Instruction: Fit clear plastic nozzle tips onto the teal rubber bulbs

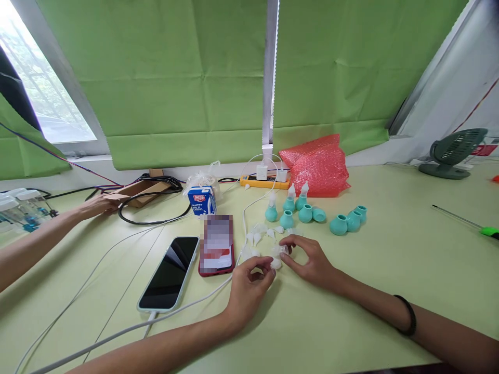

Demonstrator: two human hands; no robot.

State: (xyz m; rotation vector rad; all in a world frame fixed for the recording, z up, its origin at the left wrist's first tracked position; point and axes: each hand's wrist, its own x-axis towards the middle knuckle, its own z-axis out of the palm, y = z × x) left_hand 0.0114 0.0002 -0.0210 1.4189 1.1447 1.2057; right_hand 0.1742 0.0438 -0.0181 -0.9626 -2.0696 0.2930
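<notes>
A: What is held?
B: Left hand (249, 292): grip pinched on a milky, rounded piece (276, 264); right hand (312, 262): grip clamped on a clear plastic tube (284, 250).
A: Where?
B: Over the desk (331, 327), before smooth, pear-shaped teal bulbs (306, 213).

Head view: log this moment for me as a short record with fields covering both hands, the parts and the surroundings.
Left hand: left hand pinches a whitish piece
Right hand: right hand holds a clear piece between thumb and finger
Parts nearby: loose translucent pieces; teal bulbs, three with tips upright
Phones: dark-screened phone, red-cased phone
Behind: red bubble-wrap bag, orange power strip
Other person: another person's hand at a cardboard box
</notes>
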